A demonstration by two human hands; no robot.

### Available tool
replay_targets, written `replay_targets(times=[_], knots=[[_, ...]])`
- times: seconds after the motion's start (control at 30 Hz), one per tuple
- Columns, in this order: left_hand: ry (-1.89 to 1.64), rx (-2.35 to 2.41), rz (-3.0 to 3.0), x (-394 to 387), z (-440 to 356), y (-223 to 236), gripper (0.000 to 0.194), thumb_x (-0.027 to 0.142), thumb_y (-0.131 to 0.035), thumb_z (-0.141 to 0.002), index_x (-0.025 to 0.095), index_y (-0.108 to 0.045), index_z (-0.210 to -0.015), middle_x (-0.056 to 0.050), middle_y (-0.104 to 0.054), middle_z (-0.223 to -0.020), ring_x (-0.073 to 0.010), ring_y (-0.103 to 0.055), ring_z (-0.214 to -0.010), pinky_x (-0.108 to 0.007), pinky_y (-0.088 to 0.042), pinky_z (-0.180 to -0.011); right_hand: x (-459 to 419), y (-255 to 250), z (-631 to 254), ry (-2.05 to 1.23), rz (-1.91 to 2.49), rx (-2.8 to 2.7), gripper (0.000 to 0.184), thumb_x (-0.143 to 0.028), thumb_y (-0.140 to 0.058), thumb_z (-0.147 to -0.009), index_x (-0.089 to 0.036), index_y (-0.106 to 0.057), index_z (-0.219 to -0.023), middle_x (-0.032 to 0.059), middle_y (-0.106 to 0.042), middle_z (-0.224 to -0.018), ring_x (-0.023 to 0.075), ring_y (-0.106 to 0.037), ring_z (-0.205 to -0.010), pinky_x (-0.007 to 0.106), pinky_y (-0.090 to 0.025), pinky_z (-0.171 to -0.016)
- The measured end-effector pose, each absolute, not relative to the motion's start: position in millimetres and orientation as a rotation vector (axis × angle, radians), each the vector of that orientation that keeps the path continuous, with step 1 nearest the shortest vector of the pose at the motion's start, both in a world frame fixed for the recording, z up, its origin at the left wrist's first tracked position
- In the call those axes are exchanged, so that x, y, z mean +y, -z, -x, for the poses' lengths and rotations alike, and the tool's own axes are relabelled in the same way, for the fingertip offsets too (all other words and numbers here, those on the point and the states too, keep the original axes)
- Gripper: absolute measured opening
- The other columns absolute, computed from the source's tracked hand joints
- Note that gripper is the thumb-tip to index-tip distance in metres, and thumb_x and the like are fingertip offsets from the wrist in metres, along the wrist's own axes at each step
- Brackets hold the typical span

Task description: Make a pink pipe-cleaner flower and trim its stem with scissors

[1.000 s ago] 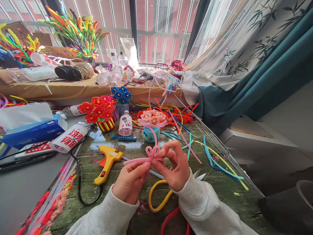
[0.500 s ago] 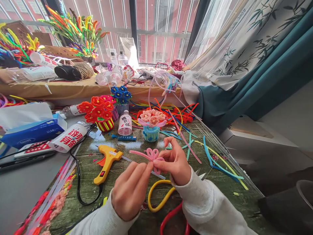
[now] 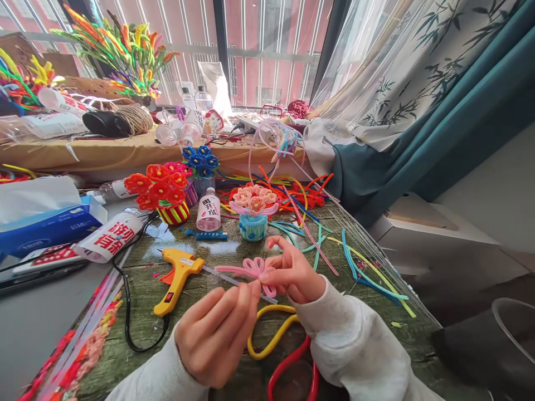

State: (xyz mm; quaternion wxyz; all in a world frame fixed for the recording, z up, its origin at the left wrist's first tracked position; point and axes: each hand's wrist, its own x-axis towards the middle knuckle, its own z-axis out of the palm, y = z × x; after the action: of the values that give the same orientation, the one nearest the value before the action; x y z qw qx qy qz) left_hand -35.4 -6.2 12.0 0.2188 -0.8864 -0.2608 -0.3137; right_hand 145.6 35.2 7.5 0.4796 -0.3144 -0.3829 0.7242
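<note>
A pink pipe-cleaner flower [image 3: 254, 266] with looped petals and a longer straight end pointing left is held between both hands above the table. My right hand [image 3: 297, 274] pinches it by the thumb and a finger, with the index finger raised and bent. My left hand [image 3: 218, 334] is closed, its fingertips pressed together at the flower's lower middle; what exactly they grip there is hidden. Below the hands lie a yellow loop [image 3: 273, 341] and a red loop [image 3: 288, 370], which look like handles. A yellow glue gun [image 3: 178, 278] with a clear glue stick lies to the left.
Behind the hands stand a blue pot with pink flowers [image 3: 253, 227], a striped pot with red flowers [image 3: 173, 213], blue flowers [image 3: 201, 161] and a bottle [image 3: 208, 210]. Loose pipe cleaners [image 3: 368, 262] lie to the right. A black cord [image 3: 127, 312] curls on the left.
The view has shifted slightly, so the tabletop things sit further left. My left hand has turned and lowered a little, its fingertips still at the flower. My right hand keeps its pinch.
</note>
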Motion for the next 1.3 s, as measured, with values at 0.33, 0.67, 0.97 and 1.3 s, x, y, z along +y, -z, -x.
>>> replay_targets(times=[0.33, 0.67, 0.97, 1.3], knots=[[1.958, -1.995, 2.951, 13, 24, -24, 0.023, 0.038, -0.065, -0.079, 0.018, -0.074, -0.077, -0.004, -0.069, -0.065, -0.0124, -0.054, -0.049, -0.022, -0.042, -0.046, 27, -10, -145, -1.376, 0.657, -1.175, 0.054, -0.033, -0.080, -0.069, -0.025, -0.032, -0.091, -0.0075, -0.062, -0.063, 0.0091, -0.050, -0.048, 0.022, -0.041, -0.050], [2.487, -2.597, 2.678, 7, 14, -12, 0.031, 0.041, -0.080, -0.061, 0.014, -0.066, -0.057, 0.003, -0.053, -0.048, -0.0056, -0.036, -0.043, -0.020, -0.024, -0.042, 22, -13, -144, -1.218, 0.794, -1.400, 0.042, -0.024, -0.074, -0.074, -0.025, -0.036, -0.092, -0.0061, -0.061, -0.065, 0.0121, -0.052, -0.057, 0.025, -0.041, -0.056], [1.881, -1.697, 2.455, -5, 9, -16, 0.009, 0.018, -0.069, -0.073, 0.022, -0.071, -0.066, -0.001, -0.065, -0.059, -0.0131, -0.053, -0.050, -0.025, -0.042, -0.053, 22, -9, -137, -1.404, 0.724, -1.160, 0.053, -0.029, -0.078, -0.068, -0.026, -0.029, -0.090, -0.0095, -0.063, -0.057, 0.0097, -0.054, -0.043, 0.020, -0.042, -0.046], [2.172, -2.153, 2.896, 10, 19, -23, 0.012, 0.029, -0.074, -0.071, 0.017, -0.074, -0.071, -0.004, -0.071, -0.065, -0.0158, -0.061, -0.062, -0.021, -0.046, -0.058, 27, -10, -148, -1.438, 0.698, -1.311, 0.044, -0.032, -0.074, -0.074, -0.023, -0.038, -0.098, -0.0087, -0.056, -0.063, 0.0074, -0.049, -0.050, 0.019, -0.036, -0.051]])
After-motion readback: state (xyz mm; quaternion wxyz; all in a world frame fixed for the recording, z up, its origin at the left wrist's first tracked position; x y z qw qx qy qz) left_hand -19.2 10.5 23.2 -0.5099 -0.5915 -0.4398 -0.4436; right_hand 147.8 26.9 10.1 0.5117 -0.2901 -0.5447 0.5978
